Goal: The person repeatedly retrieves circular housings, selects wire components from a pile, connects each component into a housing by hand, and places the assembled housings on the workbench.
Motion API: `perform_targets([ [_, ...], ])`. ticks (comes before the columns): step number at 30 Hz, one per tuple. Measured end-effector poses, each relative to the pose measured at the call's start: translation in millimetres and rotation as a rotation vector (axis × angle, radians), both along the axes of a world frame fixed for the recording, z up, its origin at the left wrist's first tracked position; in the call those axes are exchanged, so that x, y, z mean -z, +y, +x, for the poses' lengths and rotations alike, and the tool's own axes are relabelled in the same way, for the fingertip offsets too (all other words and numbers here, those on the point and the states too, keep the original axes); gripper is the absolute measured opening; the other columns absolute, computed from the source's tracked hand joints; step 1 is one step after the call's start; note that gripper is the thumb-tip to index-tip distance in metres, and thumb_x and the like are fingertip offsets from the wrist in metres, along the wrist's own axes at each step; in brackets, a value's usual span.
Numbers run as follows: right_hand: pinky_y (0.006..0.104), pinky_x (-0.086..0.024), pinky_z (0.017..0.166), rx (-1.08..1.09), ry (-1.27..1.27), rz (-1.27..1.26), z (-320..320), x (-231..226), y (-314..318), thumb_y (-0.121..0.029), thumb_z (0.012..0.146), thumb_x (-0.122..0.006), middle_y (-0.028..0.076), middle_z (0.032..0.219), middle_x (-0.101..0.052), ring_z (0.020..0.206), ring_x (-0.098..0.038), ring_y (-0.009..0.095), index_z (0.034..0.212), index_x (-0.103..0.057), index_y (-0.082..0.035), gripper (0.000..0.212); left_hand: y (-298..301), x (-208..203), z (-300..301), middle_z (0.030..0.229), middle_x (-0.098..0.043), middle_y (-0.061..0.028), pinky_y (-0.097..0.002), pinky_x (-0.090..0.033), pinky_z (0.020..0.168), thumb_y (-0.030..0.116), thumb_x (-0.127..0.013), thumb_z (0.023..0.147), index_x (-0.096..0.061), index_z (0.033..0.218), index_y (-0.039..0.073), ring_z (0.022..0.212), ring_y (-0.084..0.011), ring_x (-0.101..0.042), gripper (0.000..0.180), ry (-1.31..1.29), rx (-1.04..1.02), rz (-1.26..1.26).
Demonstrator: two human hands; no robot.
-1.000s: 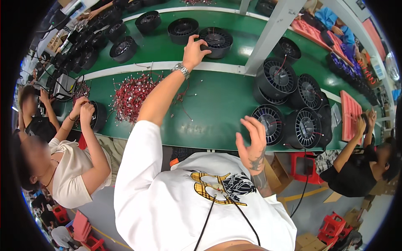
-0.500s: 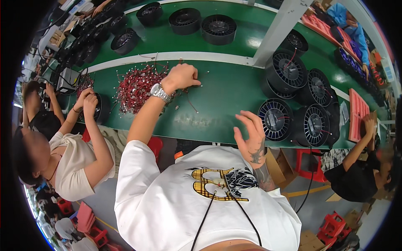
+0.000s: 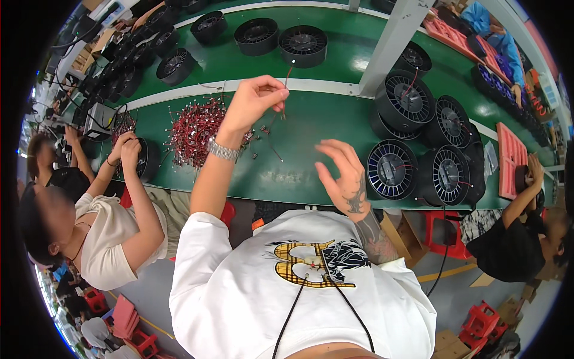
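Observation:
My left hand (image 3: 252,106), a watch on its wrist, is raised over the green workbench (image 3: 287,173). Pinched between its thumb and fingers is a short red and dark wire (image 3: 289,75) with a small white connector at its upper end. A tangled pile of similar wires (image 3: 194,134) lies left of that wrist, and a few loose pieces (image 3: 262,130) are strewn beside it. My right hand (image 3: 342,170) hovers above the bench with fingers apart, holding nothing. Close to its right stands a round black finned housing (image 3: 391,170) with a red wire on it.
More black housings (image 3: 448,176) are clustered and stacked at the right. Behind a white rail (image 3: 323,87), others (image 3: 303,45) stand on a second green surface. A white post (image 3: 394,48) rises at the back right. Co-workers sit on either side, one (image 3: 116,221) close by on the left.
My left hand has risen from beside the pile, and a wire now stands up from its fingers. My right hand has moved left, away from the housings, still open.

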State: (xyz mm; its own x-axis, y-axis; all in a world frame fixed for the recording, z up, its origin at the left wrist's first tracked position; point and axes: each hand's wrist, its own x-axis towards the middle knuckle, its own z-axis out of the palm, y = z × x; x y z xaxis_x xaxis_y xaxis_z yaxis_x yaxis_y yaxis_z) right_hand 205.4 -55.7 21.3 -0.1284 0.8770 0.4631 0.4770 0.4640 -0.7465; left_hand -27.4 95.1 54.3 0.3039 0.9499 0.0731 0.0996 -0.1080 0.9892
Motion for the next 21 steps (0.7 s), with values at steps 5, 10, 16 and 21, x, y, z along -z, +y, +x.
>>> perform_targets([
  [5,0.0350,-0.057,0.082,-0.008,0.130,0.068,-12.3,-13.9,19.1,0.000,0.084,-0.075,0.015,0.116,-0.071,0.098,-0.071,0.030,0.116,-0.071,-0.001,0.032,-35.5,6.4,21.3,0.090,-0.071,-0.0077,-0.0268,-0.057,0.069,0.002,-0.072,0.095,-0.069,0.103,-0.004,0.076,-0.0132,-0.069,0.010,-0.292,0.103,-0.071],
  [10,0.0337,-0.057,0.075,-0.053,0.182,0.157,-15.7,-13.2,25.9,0.001,0.084,-0.075,0.013,0.104,-0.074,0.087,-0.073,0.028,0.107,-0.075,-0.001,0.023,-56.5,14.1,32.2,0.092,-0.069,-0.0082,-0.0282,-0.056,0.070,0.001,-0.069,0.096,-0.067,0.102,-0.002,0.078,-0.0145,-0.067,0.007,-0.411,0.079,-0.084],
  [16,0.0335,-0.058,0.075,-0.033,0.180,0.057,-13.7,-19.9,23.5,0.001,0.085,-0.075,0.012,0.101,-0.074,0.085,-0.073,0.027,0.104,-0.077,-0.001,0.020,-67.2,35.2,31.0,0.092,-0.071,-0.0094,-0.0295,-0.058,0.071,-0.001,-0.070,0.095,-0.065,0.099,-0.002,0.077,-0.0161,-0.070,0.007,-0.524,-0.027,-0.108],
  [21,0.0313,-0.058,0.077,-0.023,0.255,-0.047,-6.1,-20.9,29.9,0.002,0.085,-0.074,0.012,0.101,-0.075,0.087,-0.074,0.024,0.103,-0.077,0.001,0.018,-102.6,72.8,33.3,0.093,-0.071,-0.0097,-0.0303,-0.059,0.074,0.001,-0.070,0.096,-0.065,0.097,0.000,0.080,-0.0182,-0.071,0.005,-0.531,-0.141,0.003],
])
